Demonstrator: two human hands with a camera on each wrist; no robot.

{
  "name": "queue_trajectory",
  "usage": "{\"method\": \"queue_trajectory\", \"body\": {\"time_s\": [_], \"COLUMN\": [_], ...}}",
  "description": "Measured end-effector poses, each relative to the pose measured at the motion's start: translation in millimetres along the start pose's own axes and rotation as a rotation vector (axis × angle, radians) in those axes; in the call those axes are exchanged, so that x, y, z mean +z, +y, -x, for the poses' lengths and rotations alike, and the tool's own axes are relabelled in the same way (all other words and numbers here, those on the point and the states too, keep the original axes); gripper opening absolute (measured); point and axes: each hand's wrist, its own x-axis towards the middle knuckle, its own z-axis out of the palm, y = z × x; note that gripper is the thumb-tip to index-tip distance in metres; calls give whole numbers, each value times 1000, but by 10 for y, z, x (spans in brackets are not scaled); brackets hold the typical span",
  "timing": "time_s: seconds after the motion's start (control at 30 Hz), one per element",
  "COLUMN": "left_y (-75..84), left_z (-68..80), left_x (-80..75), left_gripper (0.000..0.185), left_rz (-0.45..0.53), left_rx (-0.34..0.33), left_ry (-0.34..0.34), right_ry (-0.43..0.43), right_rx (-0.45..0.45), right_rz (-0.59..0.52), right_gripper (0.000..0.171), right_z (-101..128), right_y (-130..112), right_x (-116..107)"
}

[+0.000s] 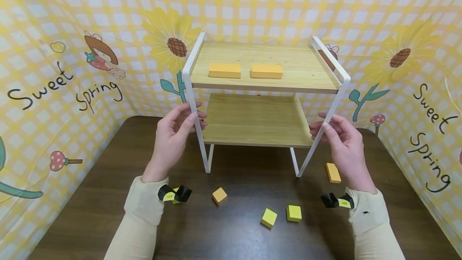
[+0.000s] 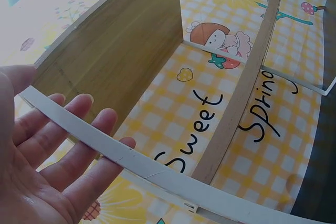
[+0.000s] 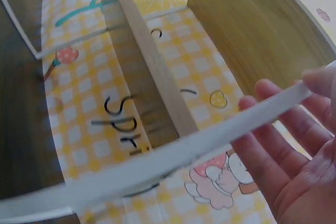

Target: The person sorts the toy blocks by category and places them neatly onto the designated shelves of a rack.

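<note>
A person's left hand [image 1: 170,137] and right hand [image 1: 344,141] held the near white legs of a two-tier shelf [image 1: 254,119], each gripping lightly, thumb in front and loosely bent fingers behind, the narrow bar between them. The legs masked parts of the fingers, and the left thumb was cut off by the edge of the left wrist view; the right wrist view was blurred along the bar. Whether the feet of the shelf, which stood upright over a dark wooden table [image 1: 238,238], bore on its surface could not be told.

On the upper board, near its front edge, lay a left orange block [image 1: 224,71] and, just beside it, a middle orange block [image 1: 266,71]. Below, a third orange block [image 1: 333,173] lay near the right hand, and an orange cube [image 1: 219,196] sat in front of the shelf. Two yellow cubes [image 1: 268,218] rested close together nearer the person. A yellow piece [image 1: 176,201] was partly covered by the black strap [image 1: 183,193] at the left wrist.

Both forearms, in pale sleeves [image 1: 371,216], reached up from the lower edge of the head view, hands flanking the frame at lower-board height, before a checked cloth [image 1: 252,15].
</note>
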Motion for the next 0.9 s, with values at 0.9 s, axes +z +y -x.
{"method": "queue_trajectory", "body": {"time_s": [0.9], "left_y": [-47], "left_z": [-21], "left_x": [10], "left_gripper": [24], "left_rz": [-42], "left_rx": [-10], "left_ry": [48], "right_ry": [-27], "right_rx": [179], "right_rz": [405], "right_gripper": [29], "right_z": [349], "right_y": [232], "right_x": [-496]}}
